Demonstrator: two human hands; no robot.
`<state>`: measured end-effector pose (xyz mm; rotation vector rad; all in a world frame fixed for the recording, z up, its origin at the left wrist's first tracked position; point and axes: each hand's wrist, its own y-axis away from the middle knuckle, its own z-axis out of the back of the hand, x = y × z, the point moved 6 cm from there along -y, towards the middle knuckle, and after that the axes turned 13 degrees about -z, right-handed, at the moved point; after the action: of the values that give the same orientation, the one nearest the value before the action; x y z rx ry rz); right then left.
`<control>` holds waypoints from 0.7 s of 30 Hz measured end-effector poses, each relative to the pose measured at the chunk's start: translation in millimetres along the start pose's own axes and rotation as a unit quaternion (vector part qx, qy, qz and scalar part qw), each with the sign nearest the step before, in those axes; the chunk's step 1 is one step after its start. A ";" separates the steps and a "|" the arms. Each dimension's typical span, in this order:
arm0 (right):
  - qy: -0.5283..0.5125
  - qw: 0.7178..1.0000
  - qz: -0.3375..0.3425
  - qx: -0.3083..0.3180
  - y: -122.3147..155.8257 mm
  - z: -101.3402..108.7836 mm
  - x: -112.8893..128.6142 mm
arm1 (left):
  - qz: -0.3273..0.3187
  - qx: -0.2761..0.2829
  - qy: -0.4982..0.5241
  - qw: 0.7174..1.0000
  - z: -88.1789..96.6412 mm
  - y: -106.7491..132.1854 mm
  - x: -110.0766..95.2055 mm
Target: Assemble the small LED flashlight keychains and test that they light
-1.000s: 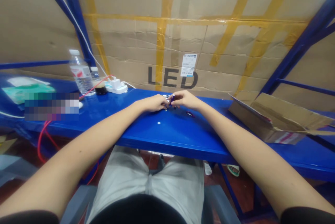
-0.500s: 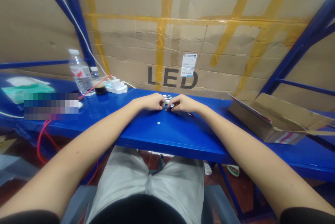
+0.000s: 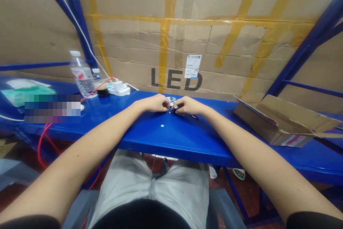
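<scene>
Dark cylinder [image 3: 175,108] roughly end-on to view

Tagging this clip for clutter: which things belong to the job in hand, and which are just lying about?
Seemingly in the job: small dark piece with silvery end, in the right hand; shiny slim items beside left hand.

Seemingly lying about: clear bottle; container of dark liquid; power strip; open cardboard box.

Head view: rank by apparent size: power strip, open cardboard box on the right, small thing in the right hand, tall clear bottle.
Largest to smallest:
1. Open cardboard box
2. Tall clear bottle
3. Power strip
4. Small thing in the right hand, partly hidden by fingers
</scene>
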<state>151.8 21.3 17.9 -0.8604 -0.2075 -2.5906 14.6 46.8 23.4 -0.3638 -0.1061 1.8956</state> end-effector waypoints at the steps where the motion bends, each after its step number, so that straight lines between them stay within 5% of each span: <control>1: -0.002 1.000 0.000 -0.002 -0.1 0.1 -0.3 | -0.020 -0.035 -0.008 0.999 5.8 -0.4 -4.7; 5: -0.004 1.000 -0.010 -0.008 -1.3 0.0 -3.1 | -0.101 -0.156 -0.033 0.982 24.1 -1.0 -25.5; 21: -0.019 1.000 -0.018 -0.010 -2.2 0.7 -7.2 | -0.133 -0.090 -0.052 0.986 14.3 -6.5 -47.7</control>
<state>156.5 25.9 14.1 -0.9211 -0.2102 -2.6160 30.8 6.2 48.1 -0.3544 -0.3797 1.6431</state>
